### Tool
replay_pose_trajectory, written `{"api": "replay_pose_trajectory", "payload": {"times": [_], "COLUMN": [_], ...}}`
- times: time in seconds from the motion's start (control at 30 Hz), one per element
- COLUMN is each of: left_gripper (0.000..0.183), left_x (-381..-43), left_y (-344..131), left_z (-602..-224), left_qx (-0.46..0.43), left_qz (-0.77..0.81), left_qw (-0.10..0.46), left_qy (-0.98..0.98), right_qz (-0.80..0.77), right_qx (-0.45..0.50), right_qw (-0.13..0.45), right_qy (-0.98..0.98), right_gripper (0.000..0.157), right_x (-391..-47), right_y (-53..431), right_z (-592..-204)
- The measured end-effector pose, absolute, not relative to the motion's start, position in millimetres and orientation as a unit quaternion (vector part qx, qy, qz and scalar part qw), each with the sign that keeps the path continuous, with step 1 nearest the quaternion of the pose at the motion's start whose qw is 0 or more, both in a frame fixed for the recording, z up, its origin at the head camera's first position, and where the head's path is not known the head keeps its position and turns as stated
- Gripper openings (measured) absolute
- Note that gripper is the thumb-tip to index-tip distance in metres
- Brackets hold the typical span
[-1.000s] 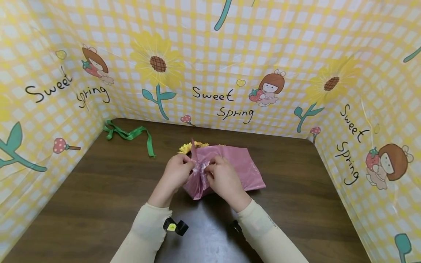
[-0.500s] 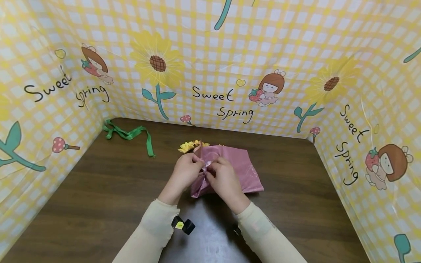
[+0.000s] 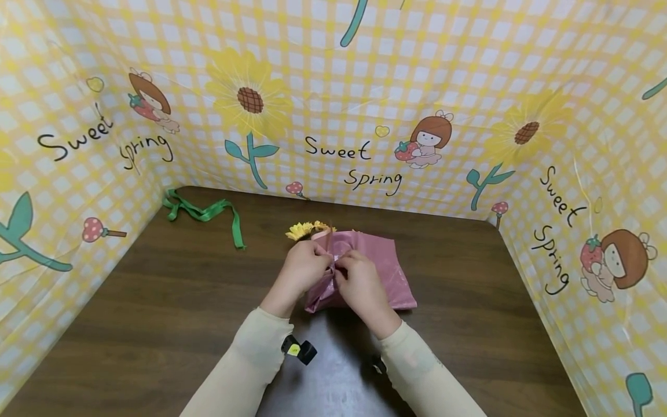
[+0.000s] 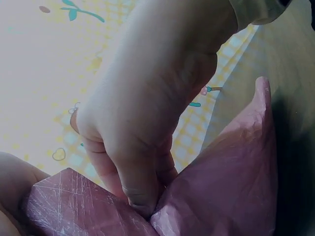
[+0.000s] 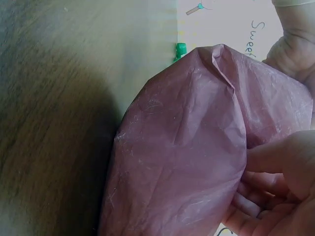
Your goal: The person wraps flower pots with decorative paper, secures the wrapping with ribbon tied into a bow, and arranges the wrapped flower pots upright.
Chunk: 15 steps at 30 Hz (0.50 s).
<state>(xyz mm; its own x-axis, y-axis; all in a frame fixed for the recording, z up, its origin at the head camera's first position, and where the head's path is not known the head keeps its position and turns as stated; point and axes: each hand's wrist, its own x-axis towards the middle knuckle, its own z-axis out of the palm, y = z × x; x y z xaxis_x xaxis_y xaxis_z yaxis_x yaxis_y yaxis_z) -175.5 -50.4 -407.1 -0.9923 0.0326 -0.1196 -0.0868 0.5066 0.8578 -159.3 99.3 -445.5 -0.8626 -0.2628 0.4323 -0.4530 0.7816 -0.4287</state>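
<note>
A sheet of pink wrapping paper (image 3: 384, 263) lies on the table, bunched and folded on its left side. Yellow flowers (image 3: 299, 231) peek out past its far left edge. My left hand (image 3: 306, 269) pinches the gathered paper between thumb and fingers; in the left wrist view the thumb tip sinks into a fold of the paper (image 4: 221, 196). Facing it, my right hand (image 3: 363, 284) grips the paper close to the left fingertips. The right wrist view has that hand's thumb and fingers (image 5: 266, 157) on either side of a paper edge (image 5: 182, 147). Flower stems are hidden inside.
A crumpled green ribbon (image 3: 208, 213) lies at the back left of the brown wooden table (image 3: 156, 301). A yellow checked cloth (image 3: 333, 87) with printed flowers and lettering hangs at the back and both sides.
My left hand has moved right, bringing the gathered left part of the paper towards the right hand. More of the yellow flowers shows. The right hand has barely shifted.
</note>
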Motion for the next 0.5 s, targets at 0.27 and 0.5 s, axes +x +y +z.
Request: {"api": "replay_pose_trajectory", "payload": {"times": [0.27,0.5], "left_gripper": [0.021,0.025], "left_x": [-176.9,-176.7], "left_y": [-46.5,-47.2], "left_z": [-404.7,-402.2], "left_qx": [0.009,0.019], "left_qz": [0.463,0.481], "left_qw": [0.066,0.088], "left_qy": [0.884,0.872], "right_qz": [0.295,0.335], "right_qx": [0.165,0.13], "right_qw": [0.181,0.175], "right_qy": [-0.924,-0.917], "right_gripper": [0.009,0.016], "right_x": [-157.8,-158.5], "right_y": [98.0,97.7], "right_z": [-445.1,-444.2]}}
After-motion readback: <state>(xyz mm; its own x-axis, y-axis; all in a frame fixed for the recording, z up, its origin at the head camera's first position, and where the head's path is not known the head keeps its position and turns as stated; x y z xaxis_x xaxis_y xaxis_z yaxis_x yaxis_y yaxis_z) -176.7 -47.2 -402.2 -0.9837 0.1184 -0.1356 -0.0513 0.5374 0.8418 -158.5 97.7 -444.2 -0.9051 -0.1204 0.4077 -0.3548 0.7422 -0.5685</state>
